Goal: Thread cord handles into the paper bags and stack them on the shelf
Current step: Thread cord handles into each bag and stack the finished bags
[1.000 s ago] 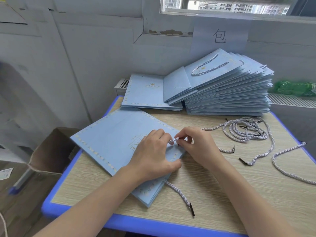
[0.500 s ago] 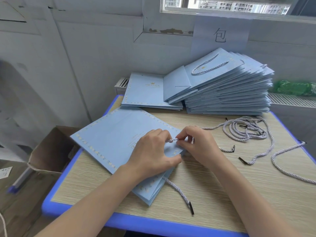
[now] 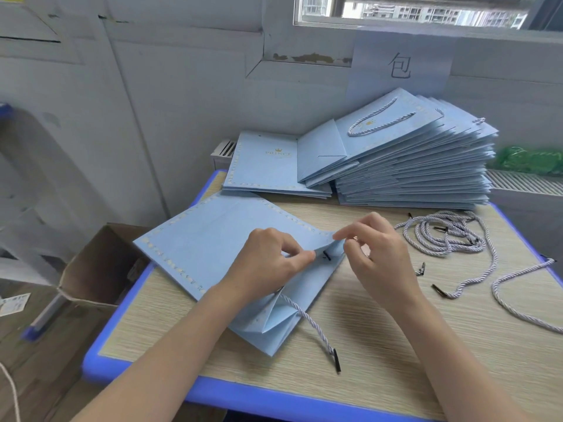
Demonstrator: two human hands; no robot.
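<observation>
The flat blue paper bag point(image 3: 213, 248) lies at an angle on the left half of your table point(image 3: 380, 345), its mouth edge lifted near the middle. Your left hand point(image 3: 268, 266) pinches that edge beside the black cord tip point(image 3: 326, 255); your right hand point(image 3: 374, 254) pinches the upper lip of the mouth with thumb and forefinger. The cord point(image 3: 307, 321) trails out of the bag's near corner toward you. Loose cords point(image 3: 447, 236) lie right of your hands; the stack of finished bags point(image 3: 411, 166) sits at the far edge
</observation>
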